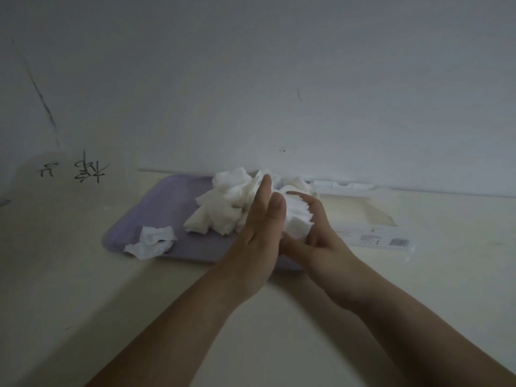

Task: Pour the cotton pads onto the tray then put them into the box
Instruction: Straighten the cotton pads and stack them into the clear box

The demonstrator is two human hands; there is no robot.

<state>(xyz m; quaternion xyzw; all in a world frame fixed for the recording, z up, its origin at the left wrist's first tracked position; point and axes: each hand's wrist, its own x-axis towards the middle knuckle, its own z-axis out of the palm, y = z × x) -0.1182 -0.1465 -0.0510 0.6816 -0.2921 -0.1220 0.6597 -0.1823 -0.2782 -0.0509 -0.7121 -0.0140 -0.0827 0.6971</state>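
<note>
A lilac tray (156, 216) lies on the pale table, with a loose heap of white cotton pads (223, 202) on its right half and a small clump of pads (152, 243) near its front edge. Over the tray's right end my right hand (321, 233) cups a neat stack of cotton pads (297, 219). My left hand (259, 227) presses flat against the stack's left side. A clear flat box (371, 216) with a barcode label lies just right of the tray, its lid open toward the wall.
A white wall rises right behind the tray and box, with dark scribbles on it at the left (72, 169). The table (83, 289) stretches toward me and to both sides.
</note>
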